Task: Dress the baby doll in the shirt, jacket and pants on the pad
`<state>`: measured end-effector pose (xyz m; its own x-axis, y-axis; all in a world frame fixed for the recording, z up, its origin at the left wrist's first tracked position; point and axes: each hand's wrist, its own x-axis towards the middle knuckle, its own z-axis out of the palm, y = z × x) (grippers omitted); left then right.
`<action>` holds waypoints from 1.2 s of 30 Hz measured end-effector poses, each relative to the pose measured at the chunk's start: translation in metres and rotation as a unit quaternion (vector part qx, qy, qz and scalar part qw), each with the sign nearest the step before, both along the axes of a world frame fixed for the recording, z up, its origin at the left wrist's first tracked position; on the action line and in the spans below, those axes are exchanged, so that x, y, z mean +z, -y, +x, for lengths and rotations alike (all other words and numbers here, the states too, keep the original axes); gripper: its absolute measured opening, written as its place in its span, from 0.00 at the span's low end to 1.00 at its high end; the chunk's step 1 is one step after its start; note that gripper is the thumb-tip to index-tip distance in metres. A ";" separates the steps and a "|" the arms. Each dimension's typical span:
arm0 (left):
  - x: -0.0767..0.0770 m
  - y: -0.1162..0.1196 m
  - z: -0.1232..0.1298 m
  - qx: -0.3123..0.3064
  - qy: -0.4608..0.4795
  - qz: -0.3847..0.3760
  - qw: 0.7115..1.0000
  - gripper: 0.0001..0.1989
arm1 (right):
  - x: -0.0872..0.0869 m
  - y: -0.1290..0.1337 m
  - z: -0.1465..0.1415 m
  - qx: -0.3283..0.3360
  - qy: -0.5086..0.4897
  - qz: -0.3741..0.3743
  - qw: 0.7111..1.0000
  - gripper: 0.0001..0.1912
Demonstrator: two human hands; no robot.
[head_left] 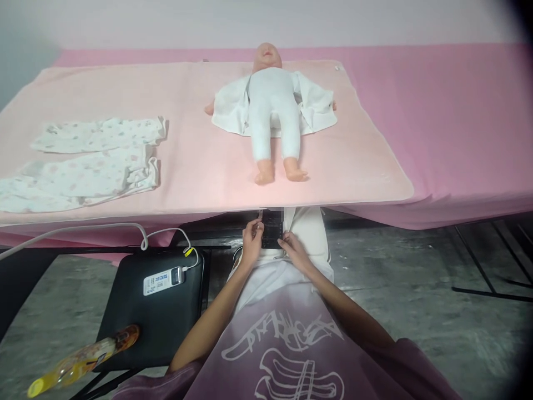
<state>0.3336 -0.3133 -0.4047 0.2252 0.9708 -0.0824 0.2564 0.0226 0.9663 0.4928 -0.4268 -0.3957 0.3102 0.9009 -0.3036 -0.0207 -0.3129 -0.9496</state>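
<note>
In my lap, below the table's front edge, I hold a dark, flat phone (pixel 272 229) in both hands. My left hand (pixel 252 240) grips its left side, the thumb along the edge. My right hand (pixel 293 248) has its fingers closed at the lower right edge. The phone's upper part is blurred. Beyond, a baby doll (pixel 267 60) lies on its back on a pink blanket (pixel 195 166), head at the far side. White leggings (pixel 275 100) cover its body and legs. A white top (pixel 233 105) lies open beneath it, with the arms in the sleeves.
Patterned baby clothes (pixel 100 161) lie spread at the blanket's left. A black stool (pixel 166 328) at my left bears a white power bank (pixel 164 281) with a cable (pixel 125 225), and a yellow-capped bottle (pixel 83 361). Black metal legs (pixel 474 261) stand at the right.
</note>
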 end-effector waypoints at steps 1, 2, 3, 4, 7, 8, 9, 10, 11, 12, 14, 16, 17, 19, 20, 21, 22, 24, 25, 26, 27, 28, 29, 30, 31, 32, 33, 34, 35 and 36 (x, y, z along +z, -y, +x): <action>-0.001 0.000 0.000 0.002 0.003 -0.002 1.000 0.24 | -0.001 0.000 0.000 0.000 -0.004 0.000 1.000 0.28; -0.002 0.000 0.000 0.004 0.007 -0.004 1.000 0.24 | -0.002 0.000 0.000 -0.001 -0.010 -0.001 1.000 0.28; -0.002 0.000 -0.001 0.006 0.012 -0.006 1.000 0.24 | -0.003 0.000 0.000 -0.004 -0.016 -0.001 1.000 0.28; -0.002 0.001 -0.001 0.007 0.015 -0.006 1.000 0.25 | -0.003 0.000 0.001 -0.007 -0.020 -0.002 1.000 0.29; -0.001 0.001 -0.002 0.003 0.020 -0.009 1.000 0.25 | -0.003 -0.002 0.001 -0.015 -0.017 0.000 1.000 0.27; 0.000 0.001 -0.002 0.003 0.020 -0.010 1.000 0.25 | -0.003 -0.002 0.001 -0.016 -0.013 0.002 1.000 0.26; 0.000 0.002 -0.003 0.004 0.020 -0.011 1.000 0.25 | -0.002 -0.003 0.001 -0.015 -0.009 0.006 1.000 0.25; -0.001 0.002 -0.003 0.006 0.020 -0.012 1.000 0.26 | -0.002 -0.003 0.001 -0.013 -0.006 0.009 1.000 0.24; -0.001 0.002 -0.003 0.007 0.021 -0.012 1.000 0.26 | -0.001 -0.003 0.001 -0.012 -0.004 0.012 1.000 0.23; -0.001 0.003 -0.004 0.006 0.023 -0.014 1.000 0.26 | -0.001 -0.003 0.001 -0.010 -0.001 0.013 1.000 0.22; -0.001 0.003 -0.005 0.001 0.029 -0.017 0.999 0.26 | 0.000 -0.003 0.002 -0.004 0.003 0.011 1.000 0.21; -0.001 0.004 -0.005 -0.002 0.035 -0.018 0.999 0.26 | 0.001 -0.002 0.002 -0.002 0.006 0.008 1.000 0.21; -0.001 0.004 -0.006 -0.003 0.036 -0.018 0.999 0.26 | 0.001 -0.002 0.002 -0.001 0.007 0.010 1.000 0.21; -0.001 0.004 -0.006 -0.005 0.035 -0.018 0.999 0.27 | 0.000 -0.002 0.002 0.005 0.007 0.017 1.000 0.20; -0.001 0.004 -0.006 -0.004 0.033 -0.019 0.999 0.27 | -0.001 -0.002 0.001 0.008 0.007 0.021 1.000 0.20; -0.001 0.003 -0.006 -0.003 0.031 -0.019 0.999 0.27 | -0.001 -0.001 0.001 0.012 0.007 0.025 1.000 0.19; 0.000 0.003 -0.006 -0.002 0.029 -0.018 0.999 0.27 | -0.002 -0.001 0.001 0.015 0.007 0.028 0.999 0.19; 0.000 0.003 -0.006 -0.002 0.026 -0.016 1.000 0.27 | -0.003 -0.001 0.001 0.015 0.009 0.032 0.999 0.19; -0.001 0.004 -0.006 -0.002 0.026 -0.016 1.000 0.27 | -0.003 -0.001 0.002 0.014 0.009 0.033 0.999 0.19; -0.001 0.004 -0.006 -0.003 0.026 -0.016 1.000 0.27 | -0.002 -0.001 0.002 0.013 0.006 0.032 0.999 0.19; -0.001 0.004 -0.006 -0.003 0.026 -0.016 1.000 0.27 | -0.001 -0.001 0.003 0.012 0.001 0.031 0.999 0.19; -0.001 0.004 -0.006 -0.003 0.027 -0.016 1.000 0.27 | 0.000 -0.001 0.003 0.010 -0.005 0.029 1.000 0.19; -0.002 0.005 -0.007 -0.002 0.029 -0.015 0.999 0.27 | 0.001 -0.001 0.004 0.009 -0.012 0.027 1.000 0.20; -0.002 0.005 -0.007 -0.002 0.033 -0.015 0.999 0.27 | 0.003 -0.001 0.005 0.008 -0.017 0.026 0.999 0.20; -0.002 0.005 -0.008 -0.002 0.038 -0.015 0.999 0.27 | 0.004 -0.001 0.005 0.007 -0.019 0.024 1.000 0.21; -0.002 0.005 -0.008 -0.002 0.042 -0.015 0.999 0.27 | 0.004 -0.002 0.005 0.006 -0.018 0.023 1.000 0.21; -0.002 0.005 -0.008 -0.003 0.046 -0.016 0.999 0.27 | 0.005 -0.002 0.005 0.005 -0.015 0.021 1.000 0.21; -0.002 0.005 -0.008 -0.003 0.049 -0.017 0.999 0.27 | 0.005 -0.002 0.005 0.004 -0.013 0.020 1.000 0.22; -0.002 0.005 -0.008 -0.002 0.051 -0.018 0.999 0.27 | 0.005 -0.003 0.005 0.003 -0.012 0.019 1.000 0.22; -0.001 0.005 -0.008 -0.002 0.052 -0.018 0.999 0.27 | 0.004 -0.003 0.005 0.002 -0.013 0.019 1.000 0.22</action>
